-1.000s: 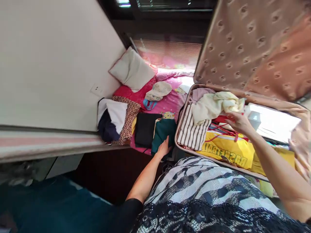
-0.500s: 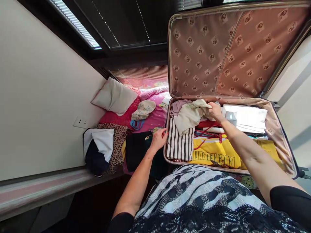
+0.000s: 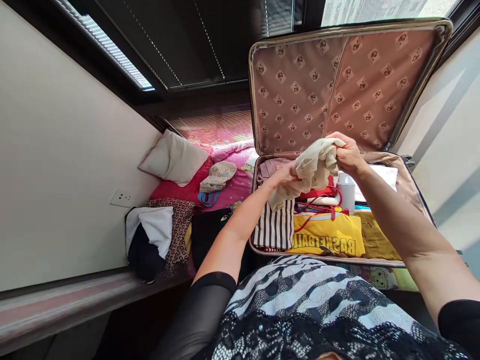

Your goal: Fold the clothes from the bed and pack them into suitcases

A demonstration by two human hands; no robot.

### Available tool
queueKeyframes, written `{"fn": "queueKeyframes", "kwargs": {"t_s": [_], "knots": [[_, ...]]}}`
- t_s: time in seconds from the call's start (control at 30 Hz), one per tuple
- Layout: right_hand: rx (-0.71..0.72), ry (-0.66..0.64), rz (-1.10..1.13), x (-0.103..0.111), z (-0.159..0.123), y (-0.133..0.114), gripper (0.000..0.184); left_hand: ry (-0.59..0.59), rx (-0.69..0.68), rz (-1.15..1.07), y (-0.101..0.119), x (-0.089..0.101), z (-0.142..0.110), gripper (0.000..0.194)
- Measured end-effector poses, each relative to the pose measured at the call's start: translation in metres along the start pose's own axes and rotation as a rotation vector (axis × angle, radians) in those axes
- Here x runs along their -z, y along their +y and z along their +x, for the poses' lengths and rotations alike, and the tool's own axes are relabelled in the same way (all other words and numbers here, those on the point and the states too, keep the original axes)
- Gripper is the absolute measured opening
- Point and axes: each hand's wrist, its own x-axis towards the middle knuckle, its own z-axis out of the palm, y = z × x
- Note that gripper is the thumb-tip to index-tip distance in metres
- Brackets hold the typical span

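Observation:
A cream cloth garment (image 3: 313, 167) is held up above the open suitcase (image 3: 408, 185). My right hand (image 3: 347, 152) grips its upper right end with closed fingers. My left hand (image 3: 283, 180) holds its lower left part from underneath. Inside the suitcase lie a black-and-white striped garment (image 3: 275, 227), a yellow shirt with "BASKETBALL" lettering (image 3: 326, 240), red cords (image 3: 318, 205) and a small white bottle (image 3: 345, 192). The patterned lid (image 3: 337, 85) stands upright behind.
The suitcase rests on a bed with a pink sheet (image 3: 232, 187). A white pillow (image 3: 174, 157), a cream cap-like item (image 3: 217, 175), a black folded garment (image 3: 206, 232) and a navy-and-white bundle (image 3: 148, 240) lie left of it. A white wall with a socket (image 3: 122, 198) runs along the left.
My left hand left the folded clothes on the bed and came over to the cream garment. My right hand lifted that garment up out of the suitcase. The view swung right and up.

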Motion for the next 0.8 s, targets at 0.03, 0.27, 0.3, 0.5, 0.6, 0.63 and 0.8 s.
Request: {"fn": "queueKeyframes", "kwargs": {"t_s": [0.03, 0.27, 0.3, 0.5, 0.6, 0.63, 0.8], "knots": [[-0.001, 0.021, 0.015, 0.003, 0.004, -0.001, 0.037, -0.05, 0.022, -0.036, 0.0, 0.0, 0.0, 0.037], [-0.287, 0.12, -0.144, 0.035, 0.024, 0.06, 0.043, 0.144, 0.23, -0.178, 0.007, 0.024, -0.009, 0.026], [-0.349, 0.137, -0.256, 0.036, 0.023, 0.072, 0.043, 0.24, 0.292, -0.075, 0.008, 0.028, -0.01, 0.029], [-0.319, -0.015, -0.89, 0.018, 0.003, 0.117, 0.061, 0.331, 0.352, 0.462, 0.007, 0.013, -0.058, 0.056], [-0.146, -0.173, -0.994, 0.005, 0.004, 0.126, 0.06, 0.047, 0.196, 0.606, 0.001, -0.018, -0.103, 0.096], [-0.105, -0.229, -1.031, 0.0, 0.006, 0.128, 0.059, -0.019, 0.163, 0.65, -0.002, -0.029, -0.116, 0.105], [-0.009, -0.476, -1.224, -0.02, 0.027, 0.132, 0.05, -0.021, 0.119, 0.711, -0.016, -0.062, -0.138, 0.072]]}}
